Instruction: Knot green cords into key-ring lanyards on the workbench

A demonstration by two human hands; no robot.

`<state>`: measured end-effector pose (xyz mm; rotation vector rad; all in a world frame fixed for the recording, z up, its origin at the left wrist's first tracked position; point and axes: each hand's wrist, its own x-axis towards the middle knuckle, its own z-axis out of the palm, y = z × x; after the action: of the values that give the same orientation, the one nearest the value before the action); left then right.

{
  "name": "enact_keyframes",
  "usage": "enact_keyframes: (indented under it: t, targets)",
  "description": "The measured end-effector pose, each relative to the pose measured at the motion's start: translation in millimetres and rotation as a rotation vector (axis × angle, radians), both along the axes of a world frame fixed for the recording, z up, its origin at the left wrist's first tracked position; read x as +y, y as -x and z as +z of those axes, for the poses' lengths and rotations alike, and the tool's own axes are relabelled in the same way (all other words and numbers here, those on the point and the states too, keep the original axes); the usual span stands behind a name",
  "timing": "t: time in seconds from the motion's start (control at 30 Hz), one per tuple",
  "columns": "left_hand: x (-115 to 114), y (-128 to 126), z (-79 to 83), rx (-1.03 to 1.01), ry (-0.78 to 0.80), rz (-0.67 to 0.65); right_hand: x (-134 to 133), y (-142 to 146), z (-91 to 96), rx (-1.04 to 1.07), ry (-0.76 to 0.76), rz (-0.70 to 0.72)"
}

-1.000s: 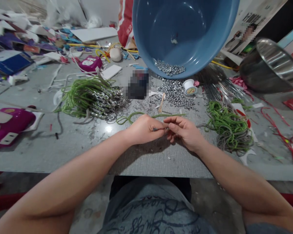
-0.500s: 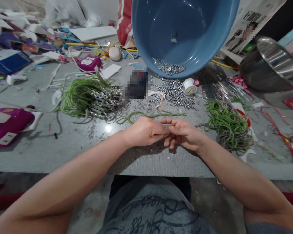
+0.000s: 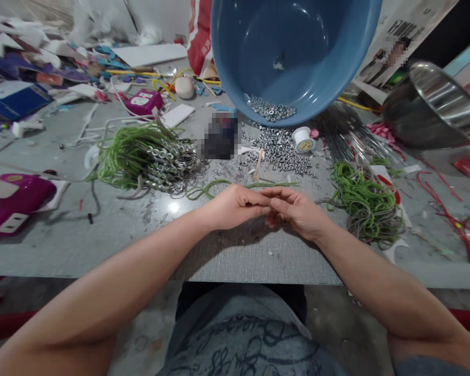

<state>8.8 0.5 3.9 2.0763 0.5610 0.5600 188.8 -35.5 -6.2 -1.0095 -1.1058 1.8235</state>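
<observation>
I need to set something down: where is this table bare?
Nearly bare: the table at front left, between purple device and left forearm; and between the left hand, right hand and near edge. Crowded: far left, under cuttings, and before the blue basin, among metal rings.

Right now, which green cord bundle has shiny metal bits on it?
The left cord bundle: silvery metal pieces cluster at its right end; the right cord bundle shows none.

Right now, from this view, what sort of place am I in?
Probably a small craft workshop: a cluttered table holds a heap of green and gray cord on the right, and many small, ring-like metal pieces lie below a blue basin.
</observation>
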Motion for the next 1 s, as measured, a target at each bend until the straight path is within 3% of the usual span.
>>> enact_keyframes:
  t: [0.17, 0.37, 0.83, 1.0]
  targets:
    - [1.1, 0.5, -1.7, -0.031, 0.407, 0.028, -1.7, 1.4, -1.3, -0.049, -0.095, -0.075]
    - [0.7, -1.8, 1.0, -0.159, 0.653, 0.025, -1.4, 1.0, -4.2, -0.092, -0.170, -0.069]
    - [0.0, -3.0, -1.4, -0.295, 0.925, -0.032, -2.8, 3.7, -1.3, -0.076, -0.190, -0.103]
    - [-0.2, -3.8, -0.5, -0.316, 0.939, -0.039, -3.5, 4.2, -1.7, -0.034, -0.154, -0.085]
